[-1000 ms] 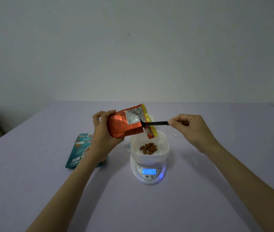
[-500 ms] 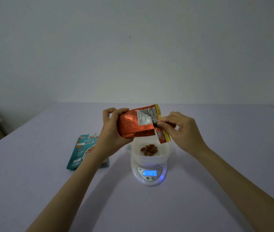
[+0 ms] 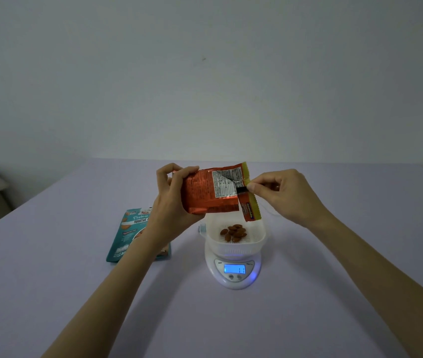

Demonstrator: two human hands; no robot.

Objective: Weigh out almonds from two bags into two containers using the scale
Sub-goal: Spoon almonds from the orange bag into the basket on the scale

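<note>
Wall (image 3: 205,86) was plain grey-white, one small dark mark (image 3: 203,58). Lavender table (image 3: 50,293) below. Light was dim and even.

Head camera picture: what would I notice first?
A shiny orange bag, gripped by the left hand, tilts over the scale; the right hand pinches a black stick at its mouth. Below, brown almonds lie in a white container, and the scale's screen glows blue.
</note>
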